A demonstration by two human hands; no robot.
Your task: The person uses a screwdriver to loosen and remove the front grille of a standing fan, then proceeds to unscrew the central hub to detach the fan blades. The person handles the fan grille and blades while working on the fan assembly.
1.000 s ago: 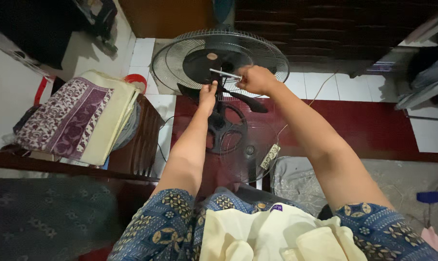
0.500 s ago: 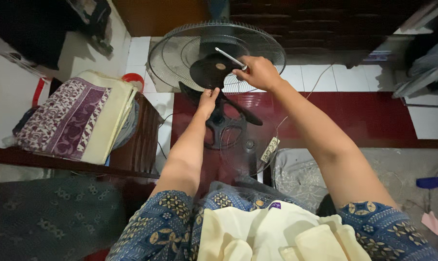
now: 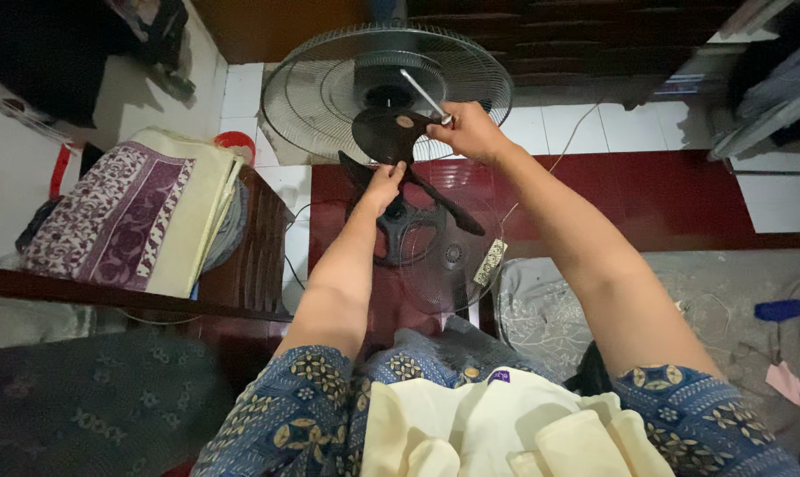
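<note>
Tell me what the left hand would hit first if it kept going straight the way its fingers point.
Probably the dark fan blade hub, just beyond the left hand; behind that, the wire fan guard. Depth is hard to judge.

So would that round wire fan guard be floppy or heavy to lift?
The guard is thin wire with mostly open gaps, so probably light for its size. Its ring shape likely keeps it fairly stiff, though single wires may bend. Being round, it could roll if stood on its edge.

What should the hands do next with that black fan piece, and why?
Probably lift the black fan blade a bit further off the metal shaft. The right hand grips its hub near the shaft's tip, the left hand steadies a lower blade, and the wire guard lies open behind.
</note>
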